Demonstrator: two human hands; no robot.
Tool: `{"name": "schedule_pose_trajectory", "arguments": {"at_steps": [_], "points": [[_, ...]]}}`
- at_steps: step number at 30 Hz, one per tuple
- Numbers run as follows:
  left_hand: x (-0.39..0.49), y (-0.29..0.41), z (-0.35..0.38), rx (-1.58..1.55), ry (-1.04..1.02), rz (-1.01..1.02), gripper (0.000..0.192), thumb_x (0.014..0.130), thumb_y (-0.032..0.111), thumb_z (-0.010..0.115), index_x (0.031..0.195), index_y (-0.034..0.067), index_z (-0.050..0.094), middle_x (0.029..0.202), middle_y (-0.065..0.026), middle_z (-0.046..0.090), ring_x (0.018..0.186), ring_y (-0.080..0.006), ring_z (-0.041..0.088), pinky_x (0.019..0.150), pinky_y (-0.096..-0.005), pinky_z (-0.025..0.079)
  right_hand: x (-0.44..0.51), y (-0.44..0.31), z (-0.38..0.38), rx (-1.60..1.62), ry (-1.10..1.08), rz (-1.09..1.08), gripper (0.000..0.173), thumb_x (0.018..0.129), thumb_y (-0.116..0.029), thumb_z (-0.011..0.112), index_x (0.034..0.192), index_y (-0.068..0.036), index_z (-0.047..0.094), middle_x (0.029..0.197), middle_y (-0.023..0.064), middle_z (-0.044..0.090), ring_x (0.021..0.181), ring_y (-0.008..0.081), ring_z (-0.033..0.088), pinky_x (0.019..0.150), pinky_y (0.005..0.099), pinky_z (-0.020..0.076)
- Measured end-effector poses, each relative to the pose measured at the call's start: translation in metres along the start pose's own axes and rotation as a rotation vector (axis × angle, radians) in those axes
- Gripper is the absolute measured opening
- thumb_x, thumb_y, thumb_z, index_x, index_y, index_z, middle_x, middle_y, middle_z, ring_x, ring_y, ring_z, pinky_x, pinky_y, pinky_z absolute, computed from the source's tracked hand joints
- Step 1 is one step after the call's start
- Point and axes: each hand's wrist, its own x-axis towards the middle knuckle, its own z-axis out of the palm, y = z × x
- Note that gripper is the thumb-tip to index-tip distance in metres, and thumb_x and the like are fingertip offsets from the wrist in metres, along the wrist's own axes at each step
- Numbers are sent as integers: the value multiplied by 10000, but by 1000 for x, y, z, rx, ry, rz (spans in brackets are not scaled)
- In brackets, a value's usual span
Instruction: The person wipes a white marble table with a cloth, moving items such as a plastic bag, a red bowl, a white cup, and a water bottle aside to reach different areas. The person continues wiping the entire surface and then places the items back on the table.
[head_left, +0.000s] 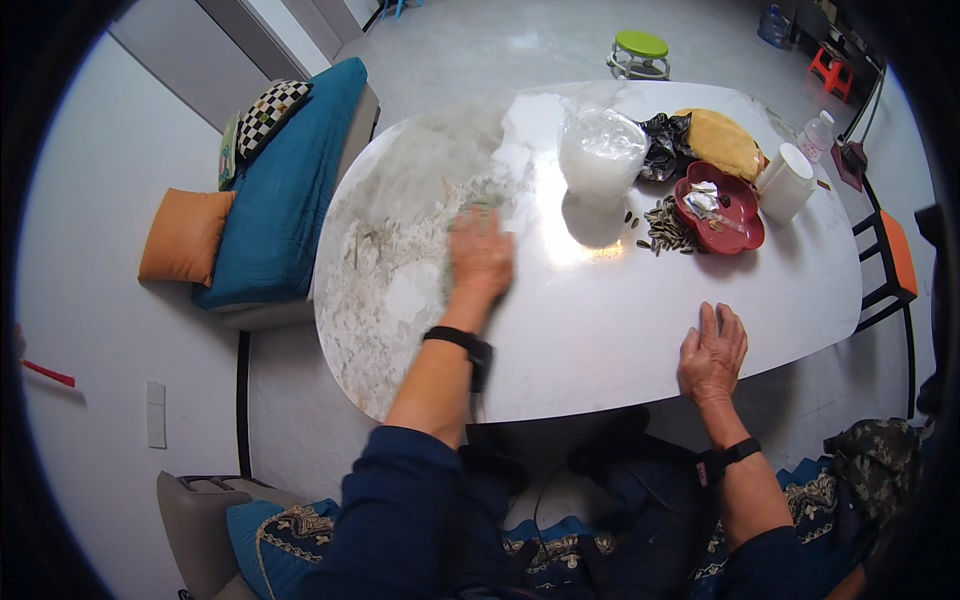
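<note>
My left hand (481, 251) lies flat over a greenish cloth (448, 279) on the marble-patterned white tabletop (577, 337). Blur softens both hand and cloth, and most of the cloth is hidden under the palm. Near the table's front edge, my right hand (714, 352) rests on the surface, fingers a little apart and holding nothing. Beyond it sits a dark red flower-shaped dish (739, 199) with crumpled foil wrappers (703, 199) inside. Sunflower seeds (670, 227) lie in a loose pile beside the dish.
A plastic-wrapped stack of translucent containers (602, 154), a black plastic bag (664, 146), a round tan item (721, 142), a white paper roll (786, 184) and a plastic bottle (815, 136) stand towards the back right. A green-topped stool (641, 45) is past the table; a blue-covered sofa (300, 180) is left.
</note>
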Motion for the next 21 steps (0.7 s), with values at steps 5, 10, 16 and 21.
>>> {"name": "schedule_pose_trajectory", "arguments": {"at_steps": [5, 10, 16, 21], "points": [[-37, 126, -33, -231, -150, 140, 585, 1050, 387, 444, 1539, 67, 449, 1641, -212, 344, 1514, -461, 271, 1233, -580, 212, 0, 1, 0, 10, -6, 5, 492, 919, -228, 638, 1381, -67, 583, 1425, 158, 475, 1349, 353, 420, 1170, 510, 323], [-117, 168, -70, -340, -164, 290, 596, 1009, 349, 539, 1523, 60, 461, 1632, -200, 361, 1515, -456, 270, 1221, -603, 229, -1, 2, 2, 18, 17, 5, 500, 907, -248, 647, 1373, -78, 584, 1422, 156, 481, 1347, 358, 423, 1170, 519, 317], [-168, 119, -74, -278, -69, 356, 584, 945, 315, 617, 1500, 165, 512, 1597, -154, 436, 1465, -463, 368, 1143, -691, 298, 0, 4, 5, 23, 43, -5, 496, 890, -260, 660, 1353, -92, 596, 1405, 153, 498, 1341, 356, 428, 1171, 527, 315], [-126, -31, -56, -50, -29, 31, 503, 981, 268, 535, 1471, 153, 540, 1562, -177, 471, 1389, -458, 436, 1112, -631, 333, -1, 3, 3, 35, 57, -6, 501, 885, -267, 663, 1350, -92, 601, 1397, 160, 503, 1334, 361, 431, 1170, 536, 313]]}}
